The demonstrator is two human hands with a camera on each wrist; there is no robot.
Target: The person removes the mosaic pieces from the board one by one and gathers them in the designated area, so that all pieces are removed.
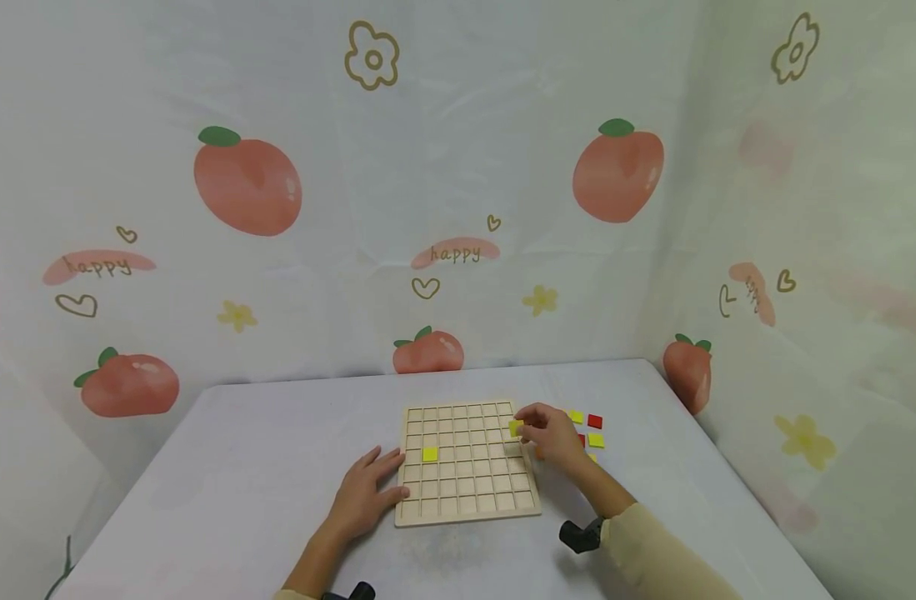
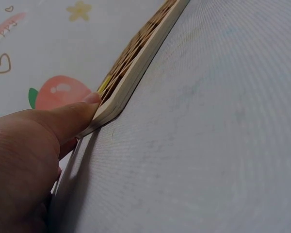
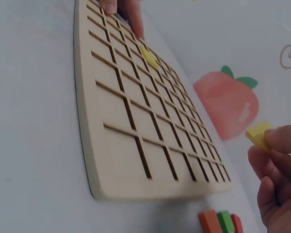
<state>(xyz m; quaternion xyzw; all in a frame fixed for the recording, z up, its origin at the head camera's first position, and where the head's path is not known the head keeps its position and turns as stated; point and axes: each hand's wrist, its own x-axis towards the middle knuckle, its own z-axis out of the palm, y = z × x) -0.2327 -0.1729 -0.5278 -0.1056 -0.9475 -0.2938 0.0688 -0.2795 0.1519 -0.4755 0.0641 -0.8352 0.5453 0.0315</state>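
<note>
A pale wooden grid board (image 1: 468,505) lies on the table, with one yellow square tile (image 1: 430,454) set in a cell left of its middle. My left hand (image 1: 362,497) rests against the board's left edge, its fingers extended. In the left wrist view the thumb (image 2: 72,116) touches the rim near a corner. Above the board's right side, my right hand (image 1: 551,433) pinches another yellow square tile (image 1: 515,427) between thumb and fingers. The right wrist view shows this held tile (image 3: 258,135) raised clear of the board.
Right of the board lie several loose tiles, among them a red tile (image 1: 595,422) and a yellow tile (image 1: 596,440); my right hand hides some. A green tile (image 3: 226,222) and an orange tile (image 3: 211,222) show in the right wrist view. A printed white curtain (image 1: 337,208) stands behind the table.
</note>
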